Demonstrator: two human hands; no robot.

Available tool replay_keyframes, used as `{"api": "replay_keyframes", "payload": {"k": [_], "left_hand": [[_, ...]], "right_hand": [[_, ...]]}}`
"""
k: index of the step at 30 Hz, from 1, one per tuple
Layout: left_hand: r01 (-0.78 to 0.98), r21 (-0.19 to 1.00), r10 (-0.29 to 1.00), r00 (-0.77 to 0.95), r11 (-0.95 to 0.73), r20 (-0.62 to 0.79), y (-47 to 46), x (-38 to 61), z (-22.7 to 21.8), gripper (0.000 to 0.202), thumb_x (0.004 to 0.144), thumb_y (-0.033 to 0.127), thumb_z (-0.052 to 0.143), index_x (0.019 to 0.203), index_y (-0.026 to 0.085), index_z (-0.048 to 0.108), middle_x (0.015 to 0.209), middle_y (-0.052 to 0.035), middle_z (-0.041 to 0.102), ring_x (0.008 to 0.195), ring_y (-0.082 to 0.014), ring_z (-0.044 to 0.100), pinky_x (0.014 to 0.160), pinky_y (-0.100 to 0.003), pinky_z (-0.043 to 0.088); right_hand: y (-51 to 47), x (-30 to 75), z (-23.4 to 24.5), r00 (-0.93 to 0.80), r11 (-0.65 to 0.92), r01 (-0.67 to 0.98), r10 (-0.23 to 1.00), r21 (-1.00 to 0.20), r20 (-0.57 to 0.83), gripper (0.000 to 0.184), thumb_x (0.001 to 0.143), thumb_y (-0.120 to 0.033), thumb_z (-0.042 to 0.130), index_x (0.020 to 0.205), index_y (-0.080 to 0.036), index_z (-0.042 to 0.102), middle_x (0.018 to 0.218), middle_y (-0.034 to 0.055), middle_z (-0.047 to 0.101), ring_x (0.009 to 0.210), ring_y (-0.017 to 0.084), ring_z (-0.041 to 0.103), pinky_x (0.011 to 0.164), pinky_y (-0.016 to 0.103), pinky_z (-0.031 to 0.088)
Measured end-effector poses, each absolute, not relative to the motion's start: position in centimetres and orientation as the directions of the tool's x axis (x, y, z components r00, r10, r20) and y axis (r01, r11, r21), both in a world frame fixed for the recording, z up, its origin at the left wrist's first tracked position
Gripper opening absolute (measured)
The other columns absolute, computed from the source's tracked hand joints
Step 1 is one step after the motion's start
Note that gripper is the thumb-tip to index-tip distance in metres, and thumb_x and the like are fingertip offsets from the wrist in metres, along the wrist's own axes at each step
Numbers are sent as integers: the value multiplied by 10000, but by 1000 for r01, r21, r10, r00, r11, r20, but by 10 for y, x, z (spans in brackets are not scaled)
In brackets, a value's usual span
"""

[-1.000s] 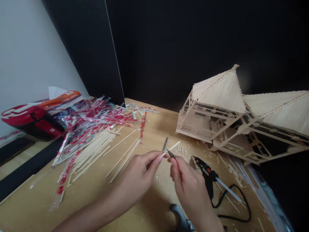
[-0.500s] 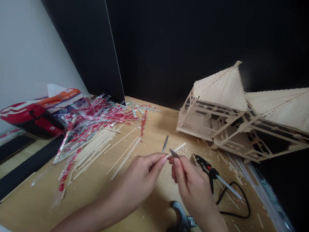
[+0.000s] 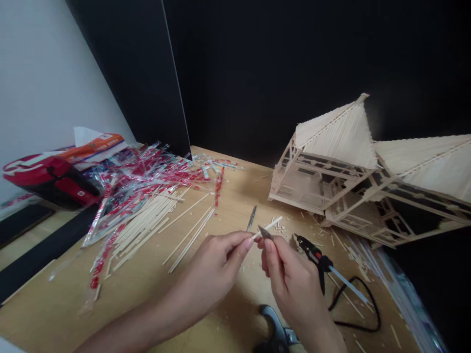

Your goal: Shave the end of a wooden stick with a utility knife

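My left hand (image 3: 217, 267) pinches a short thin wooden stick (image 3: 270, 225) between thumb and forefinger, just above the table. My right hand (image 3: 289, 279) is closed on a small grey blade (image 3: 264, 232), whose edge rests against the stick close to my left fingertips. A slim metal tool (image 3: 251, 217) lies on the wooden table (image 3: 47, 314) just beyond my hands. Small offcuts (image 3: 279, 229) are scattered under the stick.
A wooden stick model house (image 3: 331, 157) stands at the right, joined to a second roofed part (image 3: 423, 181). A black glue gun (image 3: 316, 257) with its cord lies beside my right hand. Loose sticks (image 3: 147, 223), red-printed plastic wrappers (image 3: 147, 176) and a red bag (image 3: 47, 179) fill the left. Black scissor handles (image 3: 275, 333) sit at the near edge.
Both hands have stayed together with the blade on the stick, drifting slightly lower and to the right. Nothing on the table has moved.
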State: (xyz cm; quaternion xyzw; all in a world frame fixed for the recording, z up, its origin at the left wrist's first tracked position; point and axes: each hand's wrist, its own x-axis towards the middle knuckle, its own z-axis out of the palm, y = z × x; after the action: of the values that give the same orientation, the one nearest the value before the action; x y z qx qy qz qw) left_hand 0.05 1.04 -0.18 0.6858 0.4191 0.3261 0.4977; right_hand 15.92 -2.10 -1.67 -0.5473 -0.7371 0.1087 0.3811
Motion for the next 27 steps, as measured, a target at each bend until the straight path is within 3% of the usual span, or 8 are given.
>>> {"api": "replay_keyframes", "payload": {"k": [10,17,27], "left_hand": [[314,936,906,423,-161,14,12,1,-5,306,974,351,400,898,190,648,667,41,572,579,-94,440,542,-204,322],[380,894,913,401,-237,71,9,2,-9,280,971,325,406,975,217,663,800,4,671,702,-137,588,678,-234,413],[451,851,907,417,-270,67,5,9,-9,306,983,307,367,882,176,625,784,-11,663,677,-133,591,640,-225,394]], "right_hand": [[-19,157,-20,-111,382,761,874,-525,474,241,985,-210,371,830,-169,552,623,-17,570,533,99,570,533,207,370],[-19,155,-22,-78,339,790,882,-510,466,257,991,-231,361,814,-177,539,610,-22,558,508,104,554,535,228,351],[-15,165,-21,-93,204,640,978,-741,188,299,998,-319,337,791,-196,515,573,-44,504,491,92,482,508,219,332]]}}
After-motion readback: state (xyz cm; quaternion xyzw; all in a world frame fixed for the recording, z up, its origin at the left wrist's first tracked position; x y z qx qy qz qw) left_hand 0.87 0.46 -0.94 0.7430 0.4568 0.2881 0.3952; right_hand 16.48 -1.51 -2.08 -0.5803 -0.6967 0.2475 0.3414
